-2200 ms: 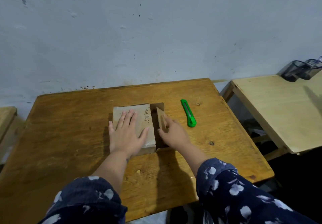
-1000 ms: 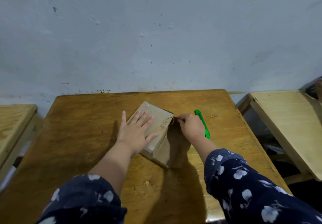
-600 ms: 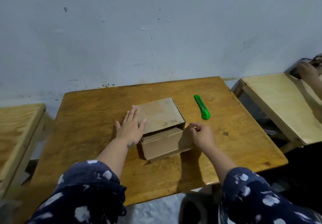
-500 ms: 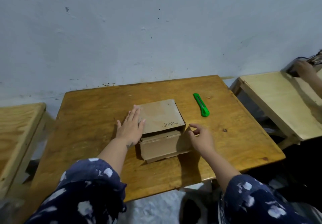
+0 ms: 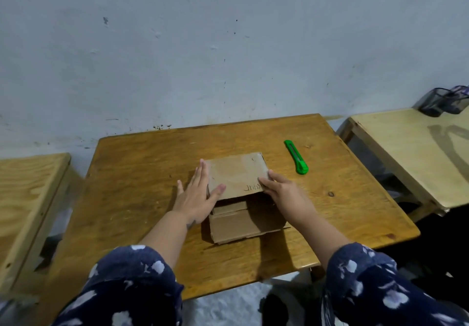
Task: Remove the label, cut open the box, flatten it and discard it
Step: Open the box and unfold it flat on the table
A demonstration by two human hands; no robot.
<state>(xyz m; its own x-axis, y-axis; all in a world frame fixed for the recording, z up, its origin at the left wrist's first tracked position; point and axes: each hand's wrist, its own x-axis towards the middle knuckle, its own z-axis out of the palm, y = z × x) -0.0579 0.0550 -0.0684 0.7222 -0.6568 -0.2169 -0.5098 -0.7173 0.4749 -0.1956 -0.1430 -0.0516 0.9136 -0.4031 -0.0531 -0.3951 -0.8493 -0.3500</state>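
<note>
While my left hand (image 5: 196,197) lies flat with its fingers spread along the left edge of the box (image 5: 238,194), thumb resting on the top panel, my right hand (image 5: 283,194) presses its fingers together, straight and flat, on the panel's right corner beside some handwriting. That cardboard sits mid-table (image 5: 142,186), its near flap folded open toward me. Off to the right, well apart from my hands, lies a green cutter (image 5: 296,157).

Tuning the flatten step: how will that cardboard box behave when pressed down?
The cardboard box probably folds easily: its near flaps already hang open. Likely light and empty, so it may slide on the smooth wooden table unless both hands pin it.
</note>
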